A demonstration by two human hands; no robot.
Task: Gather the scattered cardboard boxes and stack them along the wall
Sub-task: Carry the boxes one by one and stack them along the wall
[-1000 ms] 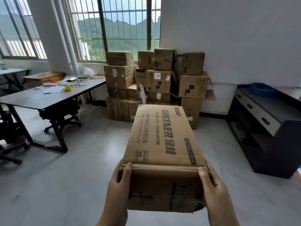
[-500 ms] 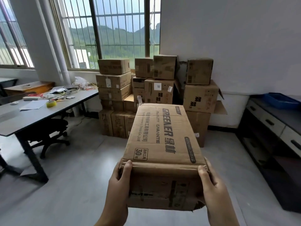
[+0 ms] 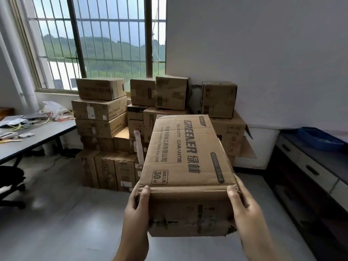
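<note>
The left hand (image 3: 136,206) grips the near left corner of a long cardboard box (image 3: 186,162), its thumb laid over the top edge and the other fingers wrapped round the side and hidden behind the cardboard; the right hand (image 3: 243,208) grips the near right corner in the same way, thumb on the top edge, fingers curled along the side. Between them the box is held off the floor, lengthwise away from the person, its printed top face up — "GREENER", "QUALITY GARANTIE" and a boxed "30" can be read — and its near end face is scuffed, taped and torn at the lower right corner. Just past the far end of the held box stands a stack of cardboard boxes (image 3: 101,117) piled several layers high in the corner, under the barred window (image 3: 105,44) and against the white wall (image 3: 263,53); the held box does not touch them. On the right side of that pile a small box (image 3: 219,98) sits atop a larger one with an open flap. To the left a dark table (image 3: 37,136) carries papers and coloured wires, with part of a black office chair (image 3: 11,178) below its edge. To the right a low dark cabinet (image 3: 308,170) with pale drawer fronts runs along the wall, and a blue tray (image 3: 320,137) rests on its top. The floor (image 3: 66,223) is grey and smooth.
</note>
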